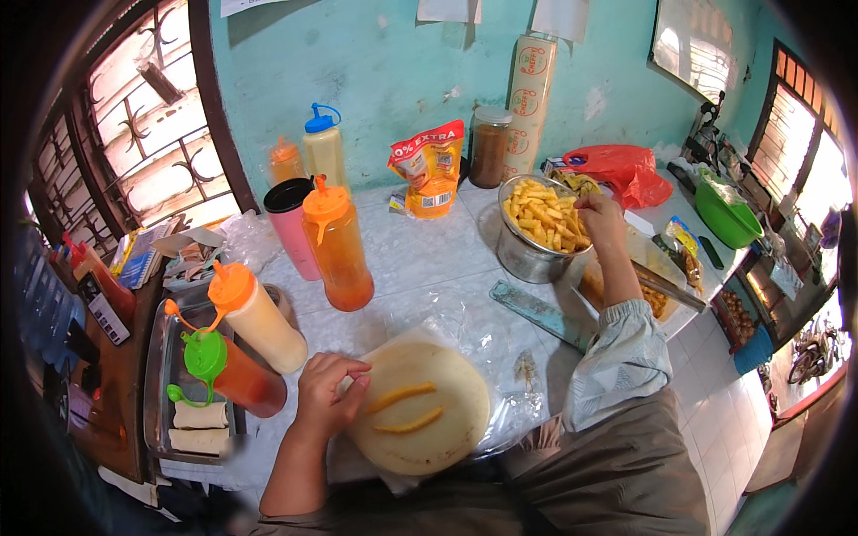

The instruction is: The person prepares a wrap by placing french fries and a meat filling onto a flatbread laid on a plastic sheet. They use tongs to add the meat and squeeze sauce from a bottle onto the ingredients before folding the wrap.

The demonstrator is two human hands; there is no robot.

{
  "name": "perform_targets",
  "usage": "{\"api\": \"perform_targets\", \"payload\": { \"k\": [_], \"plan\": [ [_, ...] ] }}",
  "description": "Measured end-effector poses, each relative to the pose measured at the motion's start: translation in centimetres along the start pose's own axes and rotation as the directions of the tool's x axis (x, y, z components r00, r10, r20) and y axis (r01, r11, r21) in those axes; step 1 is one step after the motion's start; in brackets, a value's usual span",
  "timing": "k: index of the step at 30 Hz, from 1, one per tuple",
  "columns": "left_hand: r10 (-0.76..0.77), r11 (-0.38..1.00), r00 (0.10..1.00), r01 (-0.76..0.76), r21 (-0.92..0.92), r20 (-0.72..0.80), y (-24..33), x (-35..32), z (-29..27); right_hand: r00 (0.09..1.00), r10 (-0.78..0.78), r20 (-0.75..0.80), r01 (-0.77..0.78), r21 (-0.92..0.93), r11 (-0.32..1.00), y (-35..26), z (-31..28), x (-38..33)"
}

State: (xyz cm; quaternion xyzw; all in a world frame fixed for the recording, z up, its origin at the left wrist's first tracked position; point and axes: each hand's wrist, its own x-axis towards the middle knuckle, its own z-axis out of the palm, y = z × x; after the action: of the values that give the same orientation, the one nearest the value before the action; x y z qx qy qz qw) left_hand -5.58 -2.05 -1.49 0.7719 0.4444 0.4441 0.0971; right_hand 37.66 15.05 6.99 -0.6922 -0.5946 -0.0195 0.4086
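Note:
A stack of round, pale flatbread wrappers (pixel 456 366) lies on clear plastic in front of me. Two french fries (pixel 402 396) rest side by side on the top wrapper. My left hand (pixel 331 393) is at the stack's left edge, fingers loosely bent, a gap between thumb and forefinger, nothing in them. Farther right, my right hand (pixel 603 223) reaches to a metal bowl (pixel 536 257) heaped with more fries (pixel 541 214). Its fingers are pinched at the fries on the bowl's right side; the fingertips are partly hidden.
Left of the wrappers stand a cream sauce bottle (pixel 259 317), a green-capped red one (pixel 232 375) and an orange-capped one (pixel 338 250). A metal tray (pixel 159 393) holds rolled wraps (pixel 198 429). On the right, a knife (pixel 670 288) lies over a cutting board (pixel 639 255).

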Motion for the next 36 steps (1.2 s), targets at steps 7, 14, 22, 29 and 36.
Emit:
{"api": "perform_targets", "payload": {
  "k": [7, 14, 22, 29, 36],
  "plan": [
    [0.028, 1.0, 1.0, -0.028, -0.005, 0.001, -1.0, 0.0, 0.1, 0.933, -0.339, 0.12, 0.358, -0.219, 0.908, 2.0, 3.1, 1.5],
    [-0.037, 0.998, 0.998, 0.04, -0.058, 0.047, -0.8, -0.2, -0.1, 0.971, -0.111, 0.21, 0.128, -0.07, 0.989, 3.2, 4.3, 3.9],
    [-0.123, 0.983, 0.99, 0.13, -0.126, 0.062, -0.7, -0.5, -0.2, 0.992, -0.046, 0.115, -0.087, 0.912, 0.402, -5.6, -0.1, -3.7],
    [-0.144, 0.957, 0.983, 0.167, -0.236, 0.113, -0.2, -0.6, -0.5, 0.778, -0.285, 0.561, -0.509, 0.827, 0.238, -12.5, 1.7, -17.6],
    [-0.082, 0.739, 0.959, 0.24, -0.629, 0.271, 0.0, -1.2, -0.2, 0.683, -0.386, 0.619, -0.568, 0.784, 0.251, -17.2, 3.8, -23.4]
  ]
}}
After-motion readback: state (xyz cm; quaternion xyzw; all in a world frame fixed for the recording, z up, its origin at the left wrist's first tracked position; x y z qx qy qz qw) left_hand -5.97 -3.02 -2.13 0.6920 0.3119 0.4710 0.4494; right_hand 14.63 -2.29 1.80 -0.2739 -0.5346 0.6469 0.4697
